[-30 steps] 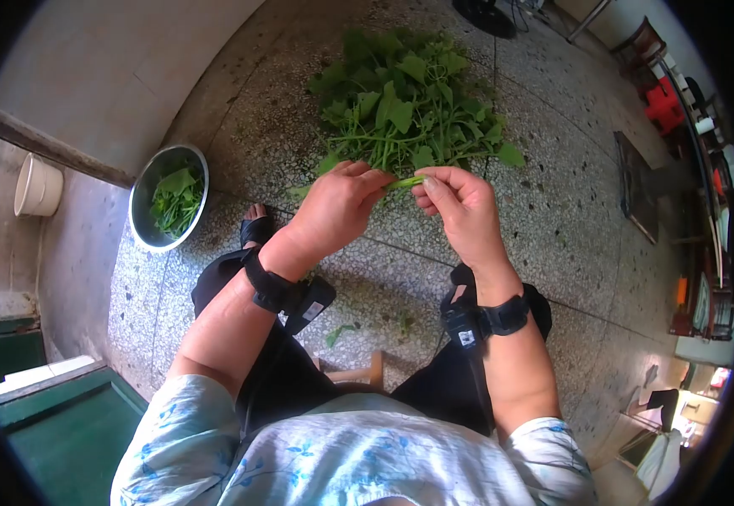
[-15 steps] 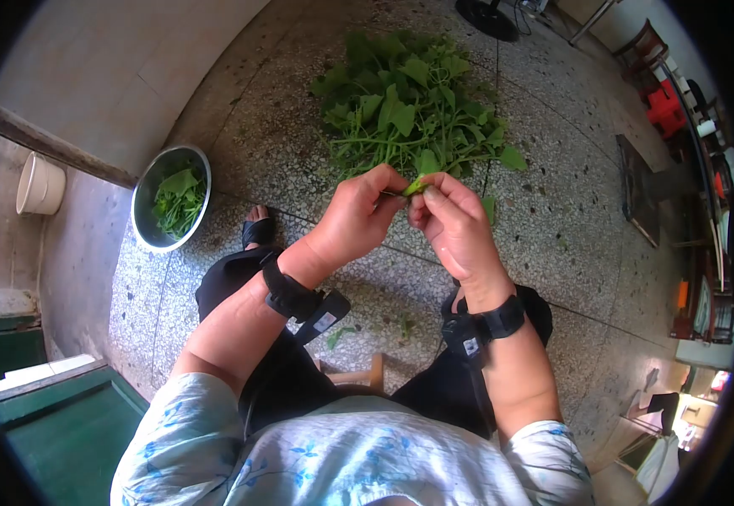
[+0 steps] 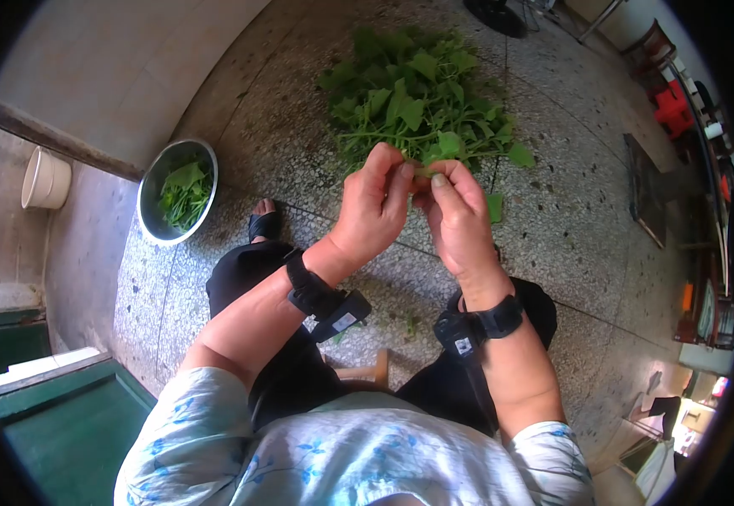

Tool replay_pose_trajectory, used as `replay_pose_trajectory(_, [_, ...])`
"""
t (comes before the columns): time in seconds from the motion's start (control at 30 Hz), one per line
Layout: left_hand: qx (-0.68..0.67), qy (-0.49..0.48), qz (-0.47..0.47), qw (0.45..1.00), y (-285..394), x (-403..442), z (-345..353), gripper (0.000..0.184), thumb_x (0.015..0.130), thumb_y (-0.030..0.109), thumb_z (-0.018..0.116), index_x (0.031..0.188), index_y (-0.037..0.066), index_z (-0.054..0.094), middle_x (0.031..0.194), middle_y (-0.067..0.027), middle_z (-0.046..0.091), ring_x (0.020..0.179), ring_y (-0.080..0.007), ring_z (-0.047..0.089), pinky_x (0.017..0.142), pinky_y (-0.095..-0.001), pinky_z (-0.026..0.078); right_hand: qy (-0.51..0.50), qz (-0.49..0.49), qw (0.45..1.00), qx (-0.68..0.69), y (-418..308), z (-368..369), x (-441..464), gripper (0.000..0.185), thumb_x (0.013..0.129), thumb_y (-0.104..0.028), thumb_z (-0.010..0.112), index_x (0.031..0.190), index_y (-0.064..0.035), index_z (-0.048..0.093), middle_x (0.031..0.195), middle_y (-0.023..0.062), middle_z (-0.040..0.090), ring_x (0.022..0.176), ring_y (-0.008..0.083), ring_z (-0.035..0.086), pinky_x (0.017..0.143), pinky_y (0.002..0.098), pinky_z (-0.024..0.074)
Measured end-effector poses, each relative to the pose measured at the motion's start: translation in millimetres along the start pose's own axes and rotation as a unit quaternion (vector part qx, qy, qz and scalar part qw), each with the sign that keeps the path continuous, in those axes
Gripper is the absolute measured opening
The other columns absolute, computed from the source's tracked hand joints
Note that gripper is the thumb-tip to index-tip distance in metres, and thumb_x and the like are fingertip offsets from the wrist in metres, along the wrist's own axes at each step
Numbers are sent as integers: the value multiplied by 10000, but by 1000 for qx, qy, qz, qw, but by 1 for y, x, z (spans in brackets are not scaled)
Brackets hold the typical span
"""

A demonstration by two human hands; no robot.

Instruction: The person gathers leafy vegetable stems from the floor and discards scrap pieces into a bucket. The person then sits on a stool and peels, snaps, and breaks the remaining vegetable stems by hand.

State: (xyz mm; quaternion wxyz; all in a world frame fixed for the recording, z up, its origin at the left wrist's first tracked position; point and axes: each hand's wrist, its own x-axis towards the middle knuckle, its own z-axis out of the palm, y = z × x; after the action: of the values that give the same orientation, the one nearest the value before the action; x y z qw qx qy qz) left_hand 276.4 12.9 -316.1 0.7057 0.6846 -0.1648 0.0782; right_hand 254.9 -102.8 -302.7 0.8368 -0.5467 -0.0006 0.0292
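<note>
A short green stem is pinched between both hands, just in front of the heap. My left hand grips its left end with thumb and fingers. On the right end, my right hand closes in the same way. Beyond my fingers lies a large heap of leafy green stems on the speckled floor. To the left, a metal basin holds green leaves and stems. A loose leaf lies on the floor right of my right hand.
At the far left stands a white bucket. A green panel is at lower left. The wooden stool shows between my legs. A dark flat board and a red stool are on the right.
My hands have stayed close together, and their grip on the stem has shifted. A loose leaf now shows beside my right hand. The view has shifted slightly.
</note>
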Motion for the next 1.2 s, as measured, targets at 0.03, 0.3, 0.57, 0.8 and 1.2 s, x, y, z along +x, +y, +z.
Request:
replay_pose_trajectory(0.03, [-30, 10, 2, 999, 2, 1, 2, 31, 848, 26, 459, 838, 14, 432, 731, -76, 572, 636, -116, 564, 553, -242, 447, -1, -7, 1000, 18, -2, 1, 0, 99, 884, -82, 404, 912, -30, 484, 885, 52, 566, 818, 106, 544, 687, 235, 425])
replay_pose_trajectory(0.3, [-46, 28, 47, 997, -4, 6, -5, 26, 873, 29, 415, 853, 13, 417, 849, -79, 599, 775, -117, 573, 641, -228, 449, 39, 69, 989, 125, 1, -2, 5, 116, 864, -50, 415, 920, -22, 513, 884, 73, 561, 809, 150, 547, 709, 274, 432])
replay_pose_trajectory(0.57, [-187, -1, -9, 982, 5, 10, -17, 104, 915, 134, 372, 875, 44, 405, 962, -132, 571, 963, -192, 538, 848, -343, 430, 94, 16, 992, -83, 9, 1, 9, 114, 853, -42, 423, 904, 1, 517, 828, 65, 578, 676, 116, 544, 603, 239, 442])
replay_pose_trajectory(0.8, [-259, 38, -56, 963, 7, 17, -32, 116, 921, 151, 353, 876, 57, 405, 971, -162, 580, 968, -235, 553, 851, -363, 432, 111, 3, 967, -230, 8, -10, 15, 100, 846, -52, 439, 880, 12, 507, 812, 77, 596, 591, 85, 499, 508, 221, 397])
replay_pose_trajectory(1.2, [-344, 141, -186, 909, 4, 30, -75, 137, 921, 193, 350, 871, 78, 404, 896, -119, 590, 934, -311, 569, 798, -424, 464, 17, 114, 931, 345, -1, -48, 15, 120, 847, -80, 410, 851, 2, 498, 872, 122, 560, 747, 194, 548, 731, 332, 486])
